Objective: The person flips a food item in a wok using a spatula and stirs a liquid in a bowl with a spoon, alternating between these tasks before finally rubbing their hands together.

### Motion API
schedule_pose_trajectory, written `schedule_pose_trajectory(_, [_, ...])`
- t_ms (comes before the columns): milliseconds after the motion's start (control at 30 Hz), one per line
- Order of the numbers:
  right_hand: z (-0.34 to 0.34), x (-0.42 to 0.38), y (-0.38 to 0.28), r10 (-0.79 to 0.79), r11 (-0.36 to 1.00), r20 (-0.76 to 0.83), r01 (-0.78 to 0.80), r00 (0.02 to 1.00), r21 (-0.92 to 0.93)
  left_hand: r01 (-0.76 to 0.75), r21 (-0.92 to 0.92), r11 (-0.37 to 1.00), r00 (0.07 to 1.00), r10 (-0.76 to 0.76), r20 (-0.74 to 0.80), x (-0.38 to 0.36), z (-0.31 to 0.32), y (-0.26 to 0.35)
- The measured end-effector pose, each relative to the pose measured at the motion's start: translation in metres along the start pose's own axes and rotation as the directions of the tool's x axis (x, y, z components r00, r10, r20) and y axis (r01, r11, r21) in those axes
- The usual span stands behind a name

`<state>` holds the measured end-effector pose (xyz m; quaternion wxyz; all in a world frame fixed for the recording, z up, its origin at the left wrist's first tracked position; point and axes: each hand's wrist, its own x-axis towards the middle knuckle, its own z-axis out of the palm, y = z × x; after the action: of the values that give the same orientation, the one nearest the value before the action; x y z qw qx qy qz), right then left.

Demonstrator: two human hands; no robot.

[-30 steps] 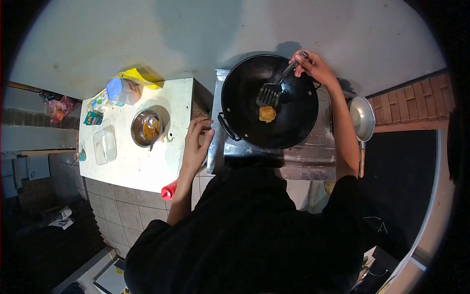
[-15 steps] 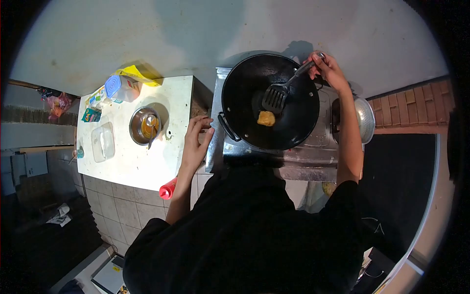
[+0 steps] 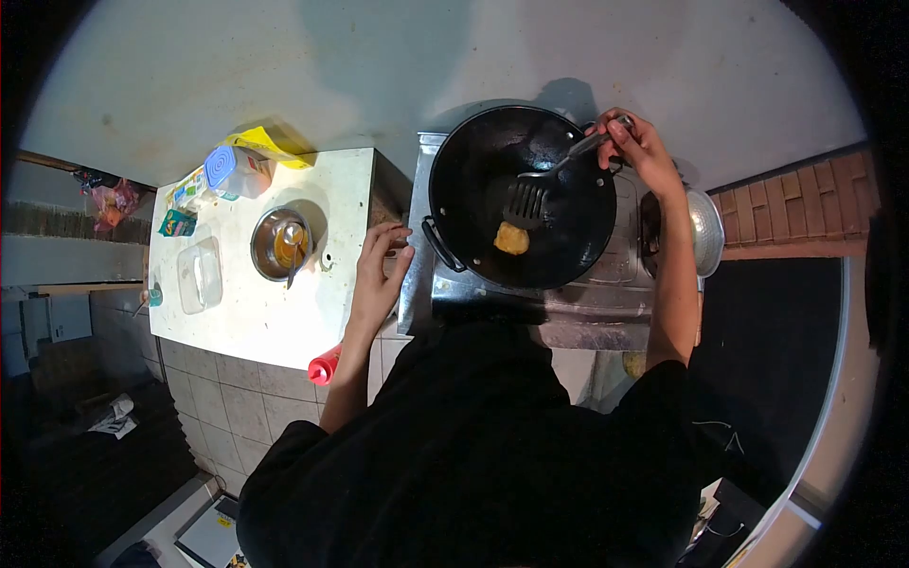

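Observation:
My right hand [image 3: 636,144] is closed round the handle of a slotted spatula [image 3: 525,204], at the back right rim of a large black wok [image 3: 559,256]. The spatula's slotted head is low inside the wok, at the back edge of a small golden-brown piece of food [image 3: 511,239]. Left of the wok, my left hand [image 3: 383,265] hangs between the white table and the stove, with its fingers apart and nothing in it. The wok's left handle is close to its fingertips but not touched.
On the white table [image 3: 256,336] at left are a steel bowl [image 3: 258,244] with yellow liquid and a spoon, a clear tray [image 3: 200,276], a blue-lidded container [image 3: 248,176] and a red bottle [image 3: 325,365]. Right of the wok sits a metal pan [image 3: 705,232].
The spatula head has tipped and moved slightly left and toward me, onto the food's edge. My right hand has lowered slightly. The food has shifted a little left and nearer me.

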<state>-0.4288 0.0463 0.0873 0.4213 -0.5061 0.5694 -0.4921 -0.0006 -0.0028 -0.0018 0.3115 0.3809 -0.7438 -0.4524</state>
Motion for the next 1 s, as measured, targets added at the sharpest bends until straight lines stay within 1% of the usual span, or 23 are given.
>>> schedule_pose_trajectory(67, [0.007,-0.004,-0.009,0.013,1.000,0.071,-0.012,0.997,-0.016,0.009,0.003,1.000,1.000,-0.009,0.004,-0.001,0.001,0.000])
schedule_pose_trajectory(200, [0.017,-0.010,-0.013,0.016,0.999,0.100,-0.013,0.995,-0.036,0.005,-0.018,1.000,1.000,-0.005,0.000,-0.001,0.003,-0.002])
schedule_pose_trajectory(300, [0.019,-0.013,-0.008,-0.016,0.999,0.074,0.018,0.997,-0.028,-0.011,0.002,1.000,1.000,0.011,0.001,-0.002,0.002,-0.001])
schedule_pose_trajectory(367, [0.025,-0.014,-0.009,-0.078,0.991,0.017,0.080,0.997,-0.105,-0.003,-0.013,1.000,1.000,0.003,0.002,-0.002,0.002,-0.003])
schedule_pose_trajectory(400, [0.030,-0.015,-0.011,-0.079,0.991,0.015,0.080,0.997,-0.105,-0.005,-0.012,1.000,1.000,0.005,0.004,-0.002,0.002,-0.002])
schedule_pose_trajectory(467, [0.040,-0.017,-0.017,-0.120,0.976,-0.053,0.108,0.991,-0.191,0.001,-0.002,1.000,1.000,-0.001,0.004,-0.003,0.001,0.002])
schedule_pose_trajectory(600, [0.043,-0.013,-0.012,-0.129,0.976,-0.032,0.121,0.991,-0.181,-0.006,-0.008,1.000,1.000,0.006,0.000,-0.003,0.002,0.001])
schedule_pose_trajectory(667, [0.047,-0.012,-0.010,-0.136,0.984,-0.090,0.124,0.987,-0.127,0.016,-0.015,1.000,1.000,-0.016,0.008,-0.003,0.002,0.002])
schedule_pose_trajectory(800, [0.049,-0.012,-0.010,-0.191,0.972,-0.091,0.175,0.977,-0.153,-0.008,-0.008,1.000,1.000,0.008,0.004,-0.004,0.001,0.002])
schedule_pose_trajectory(900, [0.052,-0.020,-0.016,-0.230,0.969,-0.126,0.215,0.965,-0.121,0.001,-0.015,1.000,1.000,-0.001,-0.012,-0.006,0.000,0.002])
schedule_pose_trajectory(967, [0.055,-0.029,-0.023,-0.254,0.962,-0.229,0.221,0.940,-0.163,0.005,-0.004,1.000,1.000,-0.005,-0.014,-0.007,-0.001,0.004])
schedule_pose_trajectory(1000, [0.057,-0.035,-0.028,-0.255,0.962,-0.229,0.221,0.940,-0.163,0.004,-0.005,1.000,1.000,-0.004,-0.014,-0.008,0.000,0.004])
